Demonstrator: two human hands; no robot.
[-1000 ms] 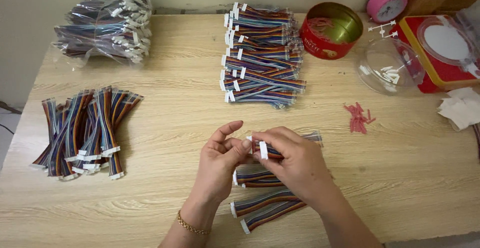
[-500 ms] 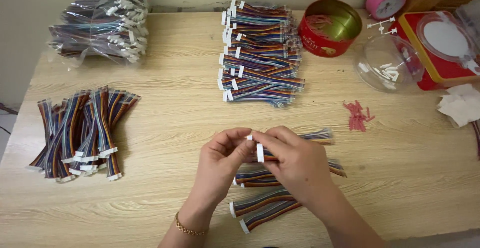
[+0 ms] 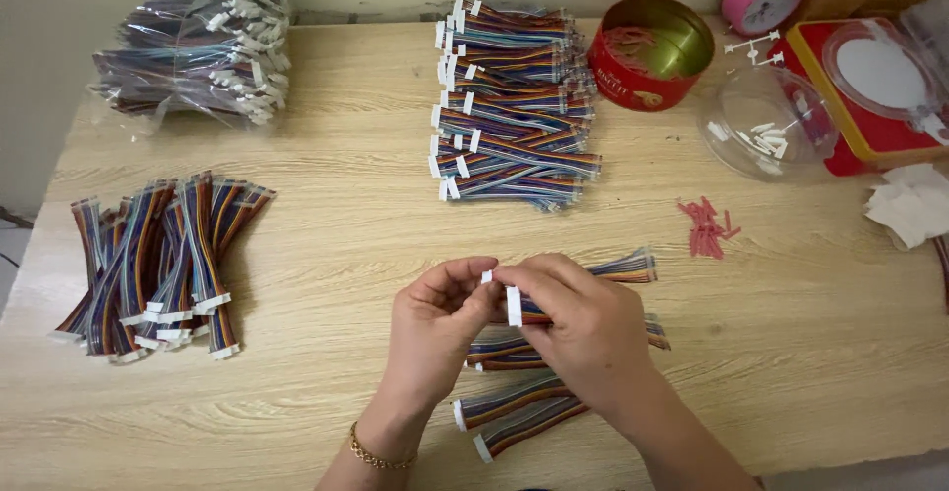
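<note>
My left hand (image 3: 435, 325) and my right hand (image 3: 578, 328) meet above the near middle of the wooden table (image 3: 336, 254). Together they pinch a multicoloured ribbon cable (image 3: 623, 268) at its white connector end (image 3: 512, 305); the cable's other end sticks out to the right past my right hand. A small white piece sits at my left fingertips. Under my hands lie a few more ribbon cables (image 3: 514, 417) with white connectors.
A stack of ribbon cables (image 3: 509, 105) lies at the back middle, a loose pile (image 3: 158, 264) at the left, a bagged bundle (image 3: 193, 51) back left. At the right stand a red round tin (image 3: 650, 51), a clear bowl (image 3: 766, 120), small red pieces (image 3: 704, 226), a red box, a pink clock.
The hands have stayed in place over the same spot; the fingers have shifted slightly around the connector end of the cable. The view drifted a little.
</note>
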